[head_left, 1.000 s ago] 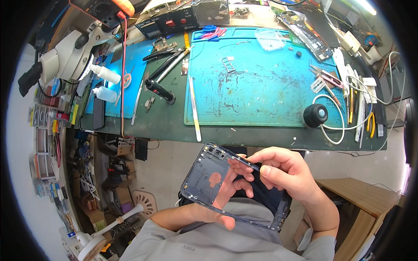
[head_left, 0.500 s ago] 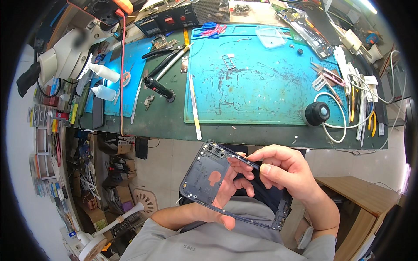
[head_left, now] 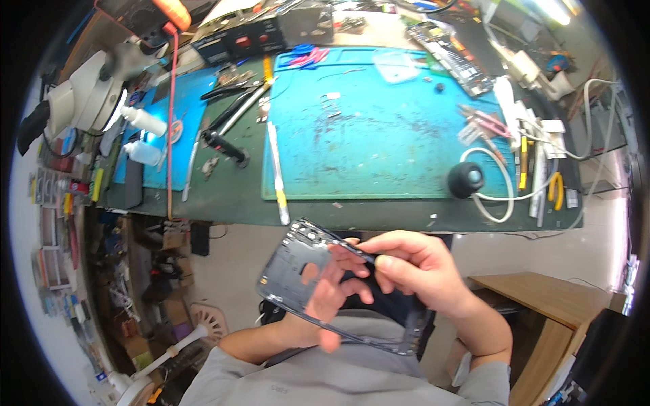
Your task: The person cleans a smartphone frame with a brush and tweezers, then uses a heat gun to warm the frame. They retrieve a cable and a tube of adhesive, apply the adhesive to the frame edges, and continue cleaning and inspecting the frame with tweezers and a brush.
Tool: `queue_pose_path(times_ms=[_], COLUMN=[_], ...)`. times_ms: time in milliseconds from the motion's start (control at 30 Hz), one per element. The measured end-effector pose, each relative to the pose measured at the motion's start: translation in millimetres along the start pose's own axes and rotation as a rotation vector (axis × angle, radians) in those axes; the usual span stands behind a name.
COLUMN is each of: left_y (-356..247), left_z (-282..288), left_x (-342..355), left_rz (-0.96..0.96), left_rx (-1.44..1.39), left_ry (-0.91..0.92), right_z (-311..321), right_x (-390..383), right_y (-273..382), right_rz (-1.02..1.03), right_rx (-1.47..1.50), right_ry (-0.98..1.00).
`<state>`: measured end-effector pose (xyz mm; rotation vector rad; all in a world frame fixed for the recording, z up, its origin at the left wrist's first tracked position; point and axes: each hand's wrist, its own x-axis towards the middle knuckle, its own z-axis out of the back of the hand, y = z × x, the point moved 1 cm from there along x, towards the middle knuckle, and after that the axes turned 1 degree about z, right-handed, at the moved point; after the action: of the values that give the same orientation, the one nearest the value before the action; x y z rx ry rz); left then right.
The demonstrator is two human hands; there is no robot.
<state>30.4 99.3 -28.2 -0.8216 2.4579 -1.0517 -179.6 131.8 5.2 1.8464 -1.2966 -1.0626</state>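
Note:
Just in front of my body, beyond the near edge of the bench, I hold a black phone frame [head_left: 284, 265] at a slant. Its left part is a solid panel with a round hole and camera openings at the top corner; the rest is an open window. My left hand [head_left: 330, 294] supports it from underneath, thumb at the lower rail, fingers showing through the window toward the upper rail. The thumb and fingers of my right hand [head_left: 413, 267] pinch the upper rail near its middle. Anything small between those fingertips cannot be made out.
A blue work mat [head_left: 352, 149] covers the bench, with a white-and-yellow pry tool [head_left: 278, 179] along its left edge. A round black-topped object [head_left: 466, 179] and a looped white cable [head_left: 511, 196] sit at right. A microscope [head_left: 84, 101] and white bottles [head_left: 143, 153] stand left.
The whole view has shifted, so bench and hands appear further left. Both hands keep their hold on the phone frame, which looks slightly more tilted.

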Motion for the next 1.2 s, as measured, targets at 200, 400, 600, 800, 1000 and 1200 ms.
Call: queue_pose_path(times_ms=[200,400,600,800,1000,1200], left_y=[-16,-14,-45,-72,-79,-75], left_z=[-20,-28,-18,-1,5,-6], left_x=[4,-6,-10,12,53,63], left_rz=[-0.067,-0.110,-0.166,-0.480,-0.369,-0.051], left_rx=[0.192,0.364,0.545,0.774,0.766,0.877], left_ry=[0.036,0.052,-0.226,-0.434,-0.377,-0.327], right_z=[-24,-39,-28,16,141,144], right_x=[-3,6,2,-70,-121,-94], right_y=[-6,-5,-10,33,80,83], right_rz=[0.465,0.477,0.471,0.513,0.575,0.160], right_rx=[-0.218,-0.187,-0.261,-0.567,-1.209,-1.546], right_ry=[-0.431,-0.499,-0.453,-0.653,-1.373,-1.221])
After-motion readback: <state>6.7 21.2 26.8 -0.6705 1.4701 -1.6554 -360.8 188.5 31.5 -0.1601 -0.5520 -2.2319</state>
